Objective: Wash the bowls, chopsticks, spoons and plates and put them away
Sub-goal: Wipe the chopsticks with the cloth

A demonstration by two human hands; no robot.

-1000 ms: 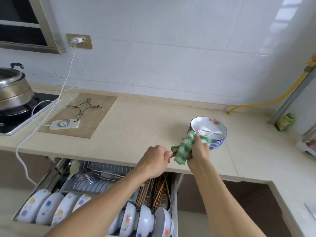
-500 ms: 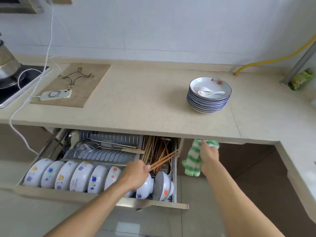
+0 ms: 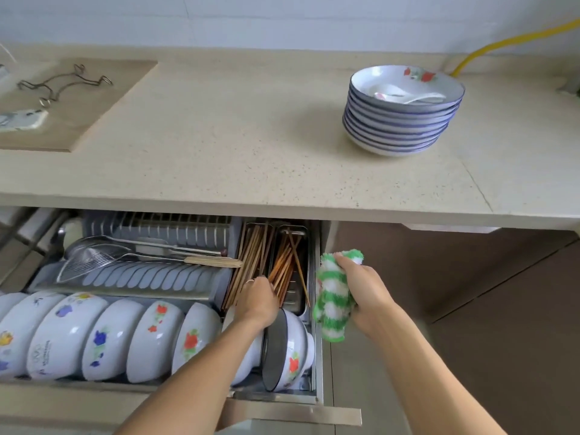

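Left hand (image 3: 259,298) gripped chopsticks (image 3: 282,271) over the drawer tray (image 3: 295,296), their long axis running toward 1 o'clock; right hand (image 3: 361,293) clutched the green cloth (image 3: 331,301); stacked plates (image 3: 398,124) waited on the worktop (image 3: 219,146) at 1 o'clock.

A speckled beige countertop (image 3: 235,146) bears a stack of blue-rimmed plates (image 3: 398,127) at right and a wooden board (image 3: 94,102) at left.

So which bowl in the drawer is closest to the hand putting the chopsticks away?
The white flowered bowl with the dark inside, last on the right of the row. The left hand is right above it; the others stand further left.
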